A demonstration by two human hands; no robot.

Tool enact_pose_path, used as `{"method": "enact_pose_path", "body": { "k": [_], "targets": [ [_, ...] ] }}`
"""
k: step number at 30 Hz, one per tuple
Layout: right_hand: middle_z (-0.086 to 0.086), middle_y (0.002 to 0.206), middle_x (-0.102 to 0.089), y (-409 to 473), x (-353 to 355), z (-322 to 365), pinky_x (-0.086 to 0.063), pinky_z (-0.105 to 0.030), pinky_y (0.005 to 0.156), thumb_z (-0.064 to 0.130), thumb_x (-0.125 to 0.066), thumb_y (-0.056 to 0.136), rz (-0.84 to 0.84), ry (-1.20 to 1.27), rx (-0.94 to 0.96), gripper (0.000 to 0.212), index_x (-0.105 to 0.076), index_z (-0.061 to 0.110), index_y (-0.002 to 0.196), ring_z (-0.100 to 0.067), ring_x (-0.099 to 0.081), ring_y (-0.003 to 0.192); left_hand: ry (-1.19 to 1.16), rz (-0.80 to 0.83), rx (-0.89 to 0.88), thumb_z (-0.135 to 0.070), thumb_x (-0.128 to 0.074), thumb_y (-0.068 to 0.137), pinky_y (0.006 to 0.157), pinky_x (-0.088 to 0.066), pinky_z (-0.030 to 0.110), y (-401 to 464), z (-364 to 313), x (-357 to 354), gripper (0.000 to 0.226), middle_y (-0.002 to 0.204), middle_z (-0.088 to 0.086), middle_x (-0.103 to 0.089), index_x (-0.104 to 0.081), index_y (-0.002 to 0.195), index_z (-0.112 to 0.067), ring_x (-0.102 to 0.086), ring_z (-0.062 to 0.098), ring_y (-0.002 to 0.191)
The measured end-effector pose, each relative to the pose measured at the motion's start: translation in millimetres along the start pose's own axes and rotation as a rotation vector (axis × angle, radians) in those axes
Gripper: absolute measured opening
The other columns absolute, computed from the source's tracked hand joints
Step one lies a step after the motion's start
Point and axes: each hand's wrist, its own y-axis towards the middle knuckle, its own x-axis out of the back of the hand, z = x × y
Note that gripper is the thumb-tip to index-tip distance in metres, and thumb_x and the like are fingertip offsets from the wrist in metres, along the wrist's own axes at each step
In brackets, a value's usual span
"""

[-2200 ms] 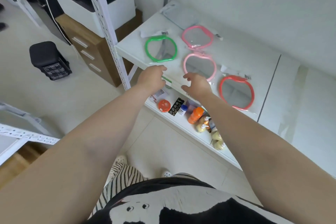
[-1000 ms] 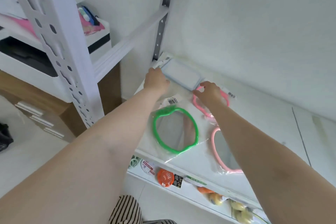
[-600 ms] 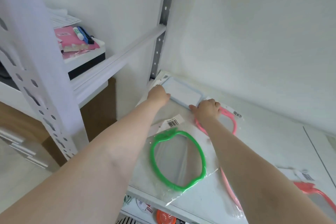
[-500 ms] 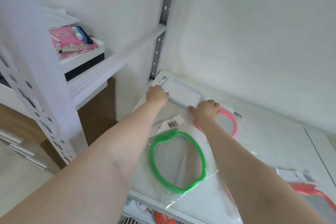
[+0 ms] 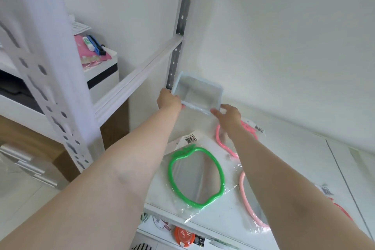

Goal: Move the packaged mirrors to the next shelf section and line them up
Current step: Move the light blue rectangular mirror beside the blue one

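1. Packaged mirrors lie on the white shelf [image 5: 284, 148]: the pale blue rectangular mirror [image 5: 197, 92] is tilted up at the back corner, with the green apple-shaped mirror [image 5: 195, 176] and two pink ones lying flat nearer the front.
2. Left hand [image 5: 169, 100] grips the blue mirror's left edge; right hand [image 5: 228, 114] pinches its near right corner.
3. Both arms reach far forward, elbows nearly straight.
4. Best handled by lifting it level with both hands, clear of the bags below, then carrying it right past the divider seam.
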Motion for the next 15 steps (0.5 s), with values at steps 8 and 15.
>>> {"method": "enact_pose_path", "body": {
  "k": [8, 15],
  "targets": [
    [-0.009, 0.066, -0.054, -52.5, 97.0, 11.4, -0.043, -0.015, 0.042, 0.014, -0.064, 0.089, -0.085, 0.662, -0.246, 0.024, -0.055, 0.013, 0.066, -0.014, -0.050, 0.048, -0.046, 0.267, 0.138, 0.018, -0.044, 0.087, 0.078, -0.057, 0.045, -79.4, -54.9, 11.5, 0.020, 0.095, 0.018, -0.058, -0.055, 0.090, 0.001, -0.063, 0.032, 0.072],
    [-0.007, 0.068, -0.057, -130.2, 118.3, -10.8, -0.052, -0.016, 0.044, 0.004, -0.068, 0.084, -0.163, 0.881, -0.470, 0.019, -0.060, 0.008, 0.068, -0.014, -0.055, 0.055, -0.056, 0.389, 0.195, -0.008, -0.067, 0.086, 0.086, -0.056, 0.034, -125.8, -43.0, 14.1, 0.038, 0.103, 0.017, -0.071, -0.052, 0.119, 0.005, -0.071, 0.013, 0.059]
  ]
}}
